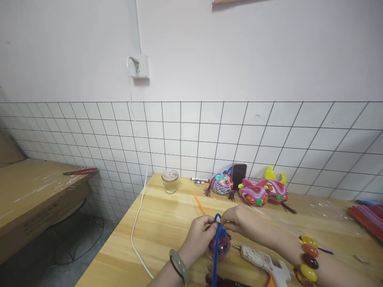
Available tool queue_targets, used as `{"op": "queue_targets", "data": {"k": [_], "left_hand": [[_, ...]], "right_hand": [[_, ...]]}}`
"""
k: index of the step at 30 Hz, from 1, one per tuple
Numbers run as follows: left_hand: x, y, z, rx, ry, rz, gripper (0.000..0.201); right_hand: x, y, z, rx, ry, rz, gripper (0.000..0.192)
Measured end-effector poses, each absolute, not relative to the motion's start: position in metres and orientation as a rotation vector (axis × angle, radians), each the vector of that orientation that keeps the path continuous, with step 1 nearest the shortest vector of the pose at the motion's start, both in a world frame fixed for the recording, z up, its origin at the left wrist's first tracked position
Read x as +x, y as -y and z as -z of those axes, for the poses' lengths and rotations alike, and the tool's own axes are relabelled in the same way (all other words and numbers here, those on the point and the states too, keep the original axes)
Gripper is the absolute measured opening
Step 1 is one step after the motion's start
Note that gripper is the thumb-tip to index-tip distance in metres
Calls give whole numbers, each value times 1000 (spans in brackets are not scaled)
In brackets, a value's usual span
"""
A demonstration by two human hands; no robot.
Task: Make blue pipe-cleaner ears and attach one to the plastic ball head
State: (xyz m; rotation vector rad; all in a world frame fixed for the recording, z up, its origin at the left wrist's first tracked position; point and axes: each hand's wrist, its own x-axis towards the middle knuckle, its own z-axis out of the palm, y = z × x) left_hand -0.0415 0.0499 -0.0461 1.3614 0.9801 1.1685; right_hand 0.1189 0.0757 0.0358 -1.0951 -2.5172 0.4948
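My left hand (197,237) and my right hand (239,221) meet above the front of the wooden table. Between them is a blue pipe cleaner (216,255), bent into a small loop at the top, with one end hanging down. The fingertips of both hands pinch it near the loop. Just under the fingers sits a round, shiny, dark pink and purple ball (224,249), partly hidden by the pipe cleaner and the left hand. A white hot glue gun (260,258) lies below my right forearm, its nozzle pointing at the ball.
Colourful striped fish-shaped crafts (254,192) and a phone (239,175) stand along the wall. A glass cup (170,181) is at the back left, near pens (200,180). An orange pipe cleaner (198,202), a white cable (133,235) and a pipe cleaner bundle (366,219) lie around.
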Motion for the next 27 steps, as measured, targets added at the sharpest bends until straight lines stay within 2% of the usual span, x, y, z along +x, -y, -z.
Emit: {"op": "queue_targets", "data": {"k": [5, 11, 14, 27], "left_hand": [[-41, -50, 46, 1346, -975, -1167, 28], [-42, -51, 42, 1354, -978, -1162, 25], [-41, -51, 43, 1341, -977, -1147, 25], [-38, -51, 45, 1287, -957, -1156, 36]], "right_hand": [[121, -79, -27, -1137, 2525, -589, 11], [128, -82, -9, -1076, 2148, -1276, 12], [131, -85, -5, -1115, 2059, -1444, 9], [128, -98, 8, -1206, 1978, -1414, 15]]}}
